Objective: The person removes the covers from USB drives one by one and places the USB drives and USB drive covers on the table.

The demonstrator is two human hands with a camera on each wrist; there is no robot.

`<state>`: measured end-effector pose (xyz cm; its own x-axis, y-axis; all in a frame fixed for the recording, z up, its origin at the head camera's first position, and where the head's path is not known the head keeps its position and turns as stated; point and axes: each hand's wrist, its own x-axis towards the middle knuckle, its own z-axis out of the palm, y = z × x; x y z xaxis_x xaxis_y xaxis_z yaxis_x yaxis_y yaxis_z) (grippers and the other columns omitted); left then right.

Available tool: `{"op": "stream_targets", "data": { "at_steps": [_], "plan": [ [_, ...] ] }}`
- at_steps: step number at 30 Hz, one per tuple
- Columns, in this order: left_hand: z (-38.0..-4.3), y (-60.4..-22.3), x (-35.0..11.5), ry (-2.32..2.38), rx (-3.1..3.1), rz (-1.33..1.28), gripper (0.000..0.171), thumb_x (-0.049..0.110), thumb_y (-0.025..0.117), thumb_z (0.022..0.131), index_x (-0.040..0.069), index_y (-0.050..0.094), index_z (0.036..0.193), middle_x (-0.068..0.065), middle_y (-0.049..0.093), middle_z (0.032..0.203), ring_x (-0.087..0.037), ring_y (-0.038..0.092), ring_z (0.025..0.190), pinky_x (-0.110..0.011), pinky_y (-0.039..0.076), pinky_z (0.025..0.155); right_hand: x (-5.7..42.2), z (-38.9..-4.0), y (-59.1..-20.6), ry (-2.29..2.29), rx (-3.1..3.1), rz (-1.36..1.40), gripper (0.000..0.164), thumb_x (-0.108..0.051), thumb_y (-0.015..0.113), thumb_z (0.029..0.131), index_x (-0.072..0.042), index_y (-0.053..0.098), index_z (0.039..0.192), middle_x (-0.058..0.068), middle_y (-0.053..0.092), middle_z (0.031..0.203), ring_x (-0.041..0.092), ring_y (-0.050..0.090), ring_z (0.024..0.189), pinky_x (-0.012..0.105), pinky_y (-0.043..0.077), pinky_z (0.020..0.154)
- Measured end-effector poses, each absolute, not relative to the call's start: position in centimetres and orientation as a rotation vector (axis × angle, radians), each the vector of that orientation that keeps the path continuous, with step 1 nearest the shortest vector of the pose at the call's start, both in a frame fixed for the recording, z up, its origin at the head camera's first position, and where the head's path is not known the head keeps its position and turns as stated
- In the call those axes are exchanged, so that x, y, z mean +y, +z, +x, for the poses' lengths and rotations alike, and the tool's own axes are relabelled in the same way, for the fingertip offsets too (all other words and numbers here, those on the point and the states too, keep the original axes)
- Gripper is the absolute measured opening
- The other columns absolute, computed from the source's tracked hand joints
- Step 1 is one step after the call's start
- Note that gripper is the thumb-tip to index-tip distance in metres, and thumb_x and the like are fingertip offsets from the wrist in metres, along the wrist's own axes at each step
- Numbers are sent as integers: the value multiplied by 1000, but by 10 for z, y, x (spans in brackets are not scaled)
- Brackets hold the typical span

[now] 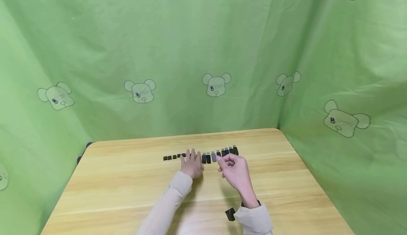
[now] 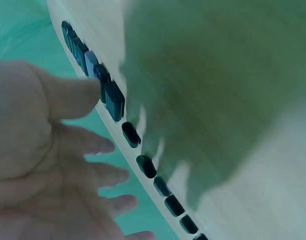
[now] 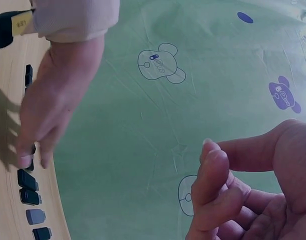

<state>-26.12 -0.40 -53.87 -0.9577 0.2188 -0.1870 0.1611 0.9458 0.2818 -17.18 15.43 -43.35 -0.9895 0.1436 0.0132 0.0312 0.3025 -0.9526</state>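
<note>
A row of small items lies across the far part of the table. On its right side are several black USB sticks (image 1: 204, 158) with metal plugs pointing away, and one grey USB stick (image 1: 214, 156) among them. On the left side are several short black pieces (image 1: 174, 157), shaped like caps. My left hand (image 1: 192, 165) reaches over the row's middle with fingers extended and spread, hiding some pieces; its thumb overlaps the black sticks in the left wrist view. My right hand (image 1: 236, 171) hovers before the sticks, fingers loosely curled, thumb meeting index finger, nothing visible between them.
The wooden table (image 1: 127, 192) has a rounded far edge just beyond the row. Green curtains (image 1: 178, 51) with bear prints stand behind and at both sides. A black wrist device (image 1: 230, 214) sticks out by my right sleeve.
</note>
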Motion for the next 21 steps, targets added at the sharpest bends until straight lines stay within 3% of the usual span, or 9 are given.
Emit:
{"op": "stream_targets", "data": {
  "at_steps": [2,6,14,21],
  "plan": [
    [-259,-544,-4,383,2841,277,65,34,47,105,7,25,160,-20,15,170,-41,9,159,-66,6,126,154,-172,-433,1789,-2459,-171,18,-16,72,94,-1,70,83,19,71,72,17,60,49,23,48,45],
    [-257,-548,-6,360,2816,271,66,37,46,105,8,24,161,-18,13,171,-40,6,159,-66,5,126,153,-172,-431,1798,-2466,-160,18,-15,72,94,-1,71,83,19,71,72,16,59,48,23,48,45],
    [-251,-529,-7,310,2807,247,70,39,52,103,4,28,159,-14,20,170,-39,15,159,-63,15,126,152,-174,-432,1833,-2451,-113,17,-14,72,93,0,72,84,14,70,67,14,57,46,23,46,43],
    [-250,-538,-6,333,2821,259,71,39,49,103,3,26,159,-18,17,170,-40,12,159,-64,13,126,152,-171,-432,1830,-2455,-112,17,-14,72,93,-1,71,83,12,70,66,16,58,47,23,44,43]
  ]
}}
